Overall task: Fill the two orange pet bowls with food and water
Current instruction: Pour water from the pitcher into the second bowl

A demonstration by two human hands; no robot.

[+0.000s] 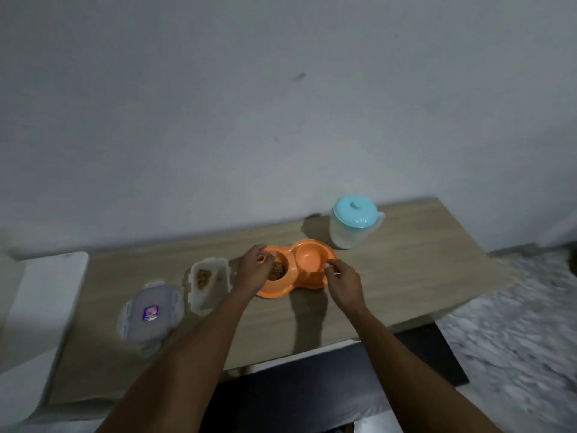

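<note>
orange bowls (274, 293); water jug (356, 223) sits far-right, nearer the right hand (343, 279) pinching the rim. left hand (253, 270) curled over kibble (276, 271); hold unclear.

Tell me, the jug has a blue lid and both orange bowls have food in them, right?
Not quite. The jug does have a blue lid, but only the left bowl holds food; the right bowl is empty, as the head view shows.

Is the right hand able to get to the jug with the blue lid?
Probably yes. The jug stands just past the orange double bowl, on the same side as the right hand, and nothing tall stands between them. Its lid is on.
</note>
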